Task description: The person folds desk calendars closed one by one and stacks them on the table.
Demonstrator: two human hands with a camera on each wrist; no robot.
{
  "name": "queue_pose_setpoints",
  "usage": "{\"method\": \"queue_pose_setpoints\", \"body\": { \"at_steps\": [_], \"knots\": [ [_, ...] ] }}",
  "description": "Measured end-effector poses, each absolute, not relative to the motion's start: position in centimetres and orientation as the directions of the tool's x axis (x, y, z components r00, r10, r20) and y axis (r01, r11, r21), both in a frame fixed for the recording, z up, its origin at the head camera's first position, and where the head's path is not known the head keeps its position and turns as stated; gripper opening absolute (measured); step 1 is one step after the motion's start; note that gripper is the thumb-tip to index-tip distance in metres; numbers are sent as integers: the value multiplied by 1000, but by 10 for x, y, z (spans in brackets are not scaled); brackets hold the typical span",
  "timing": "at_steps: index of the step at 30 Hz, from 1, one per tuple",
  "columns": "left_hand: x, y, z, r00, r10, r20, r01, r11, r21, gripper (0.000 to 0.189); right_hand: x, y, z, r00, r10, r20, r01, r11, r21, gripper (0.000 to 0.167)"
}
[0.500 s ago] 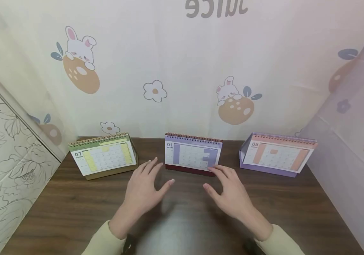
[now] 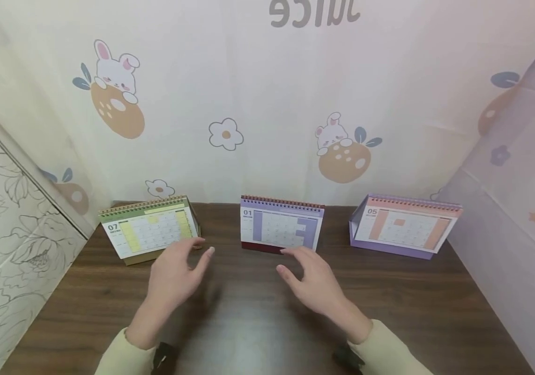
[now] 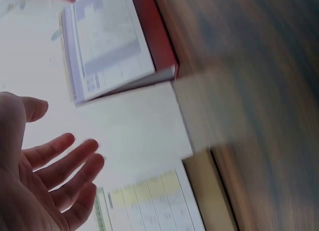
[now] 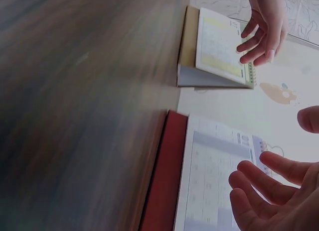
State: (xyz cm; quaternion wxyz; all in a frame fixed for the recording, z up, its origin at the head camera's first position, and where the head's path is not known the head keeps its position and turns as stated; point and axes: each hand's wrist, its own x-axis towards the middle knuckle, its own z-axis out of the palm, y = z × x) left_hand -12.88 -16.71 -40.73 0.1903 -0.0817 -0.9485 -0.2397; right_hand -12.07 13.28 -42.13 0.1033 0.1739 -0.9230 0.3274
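Observation:
Three spiral-bound desk calendars stand in a row on the dark wooden table. The green-topped calendar (image 2: 155, 230), marked 07, is at left; the purple calendar (image 2: 279, 226), marked 01 with a dark red base, is in the middle; the pink calendar (image 2: 405, 229), marked 05 with a purple base, is at right. My left hand (image 2: 174, 273) hovers before the green-topped calendar, fingers relaxed, overlapping its lower right corner in the head view. My right hand (image 2: 313, 284) is in front of the purple calendar, fingers loosely bent and thumb apart. Both hands hold nothing.
A pale curtain (image 2: 267, 94) printed with rabbits and oranges hangs right behind the calendars. A flower-line panel (image 2: 10, 260) borders the table (image 2: 249, 317) at left, and a pale cloth (image 2: 520, 208) at right.
My left hand has moved left, from between two calendars to in front of the green-topped one. The right hand has shifted left along the purple calendar's front. The calendars stand as before.

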Motion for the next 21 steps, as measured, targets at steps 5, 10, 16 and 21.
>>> {"method": "queue_pose_setpoints", "body": {
  "at_steps": [5, 10, 16, 21],
  "knots": [
    [-134, -187, -404, -881, 5, 473, 246, 860, 448, 25, -131, 103, -414, -912, -294, 287, -410, 686, -600, 44],
    [-139, -205, -395, -853, -66, 518, 218, 857, 468, 22, -140, 75, -407, -889, -345, 302, -458, 635, -622, 45],
    [-142, -231, -382, -847, -180, 501, 113, 859, 500, 30, -154, 46, -405, -895, -351, 276, -441, 591, -676, 45],
    [-147, -255, -379, -759, -303, 576, 82, 834, 546, 28, -168, 26, -408, -908, -343, 240, -408, 597, -691, 49]
  ]
}}
